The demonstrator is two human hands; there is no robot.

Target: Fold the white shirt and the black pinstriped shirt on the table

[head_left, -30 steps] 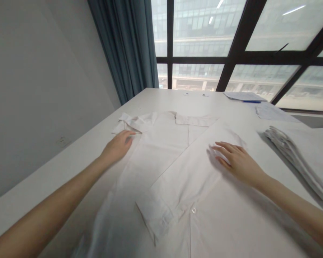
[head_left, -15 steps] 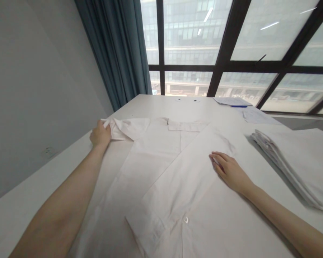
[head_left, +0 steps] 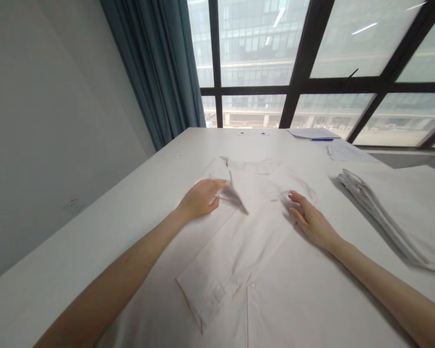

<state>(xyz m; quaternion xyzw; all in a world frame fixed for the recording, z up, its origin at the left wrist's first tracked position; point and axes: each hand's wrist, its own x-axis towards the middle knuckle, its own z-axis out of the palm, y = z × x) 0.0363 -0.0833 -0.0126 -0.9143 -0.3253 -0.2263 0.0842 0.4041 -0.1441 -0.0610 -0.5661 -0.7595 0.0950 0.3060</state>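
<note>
White shirt (head_left: 275,285): lies towards six o'clock, risks a skewed sleeve (head_left: 235,193) if tugged by left hand (head_left: 199,199), half-curled at its eleven, hold unclear, or by right hand (head_left: 311,222), loosely spread at its two, seemingly empty.

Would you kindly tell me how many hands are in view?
2: the left hand, over the white shirt left of its middle, and the right hand, toward the shirt's right side.

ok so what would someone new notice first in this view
Probably the white shirt spread across the table, with the left hand at one sleeve and the right hand near the opposite shoulder. Beyond the table, the dark-framed window fills the upper right, with a blue curtain at its left.
</note>
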